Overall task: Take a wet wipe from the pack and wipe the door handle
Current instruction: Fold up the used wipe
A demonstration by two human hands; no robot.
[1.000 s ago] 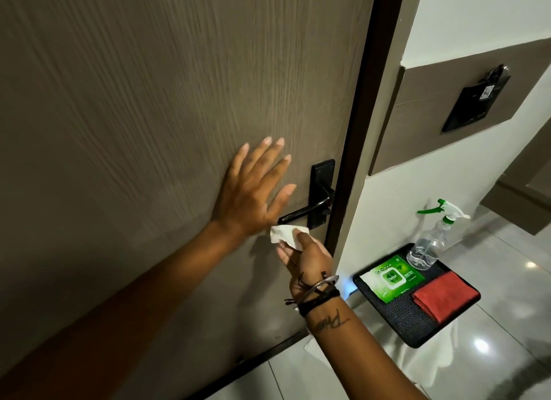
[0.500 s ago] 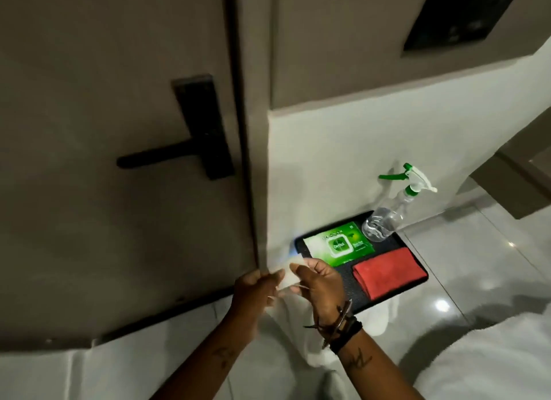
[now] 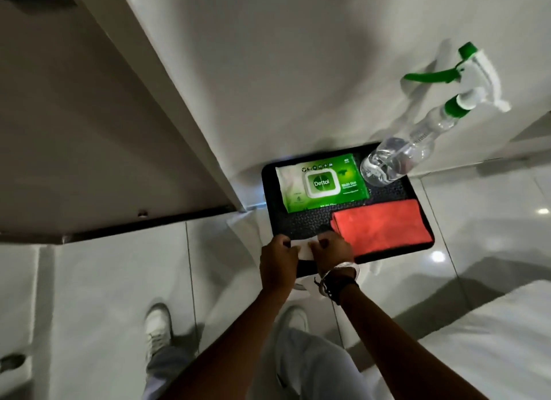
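Observation:
A small white wet wipe (image 3: 304, 249) is pinched between my left hand (image 3: 278, 261) and my right hand (image 3: 332, 253), just above the near edge of a black tray (image 3: 301, 223). The green wet wipe pack (image 3: 322, 182), lid closed, lies at the tray's far left. The brown door (image 3: 89, 125) fills the upper left; its handle is out of view.
On the tray also sit a folded red cloth (image 3: 381, 225) and a clear spray bottle (image 3: 417, 143) with a green trigger against the white wall. Glossy floor tiles surround the tray. My white shoes (image 3: 158, 328) stand below. Something white (image 3: 492, 340) sits at lower right.
My left hand left the door and my right hand left the handle; both came down together holding the wipe over the tray. The view tilted down, so the handle dropped out of sight.

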